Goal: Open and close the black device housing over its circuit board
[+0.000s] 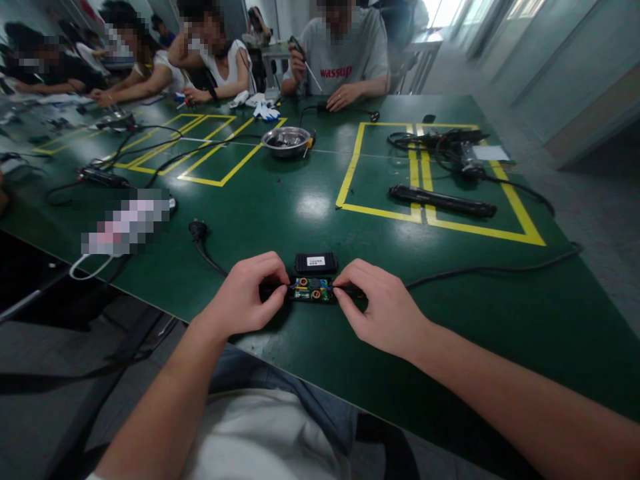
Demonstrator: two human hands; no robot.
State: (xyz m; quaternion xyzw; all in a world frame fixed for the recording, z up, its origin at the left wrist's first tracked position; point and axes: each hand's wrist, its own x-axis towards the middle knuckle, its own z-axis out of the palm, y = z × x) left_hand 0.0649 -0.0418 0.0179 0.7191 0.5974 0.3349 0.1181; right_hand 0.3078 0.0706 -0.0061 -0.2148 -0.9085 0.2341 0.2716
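Observation:
A small open black case with a green circuit board [311, 289] lies on the table in front of me. Copper-coloured ring coils and thin coloured wires show on the board. At its left end my left hand [255, 290] is closed, thumb and forefinger pinching the plug cord [213, 264] where it enters the case. My right hand [383, 303] pinches the other cable [450, 272] at the right end in the same way. The exact grip points are partly hidden by the fingers. Just behind the board rests a ribbed black cover [316, 262] with a white label.
A black plug [199, 230] lies to the left, near a blurred pinkish object [130, 223]. Farther back stand a metal bowl [287, 141] and white-and-blue gloves [266, 111]. A long black bar [443, 201] and coiled cables lie right. Several people sit across the table [260, 220].

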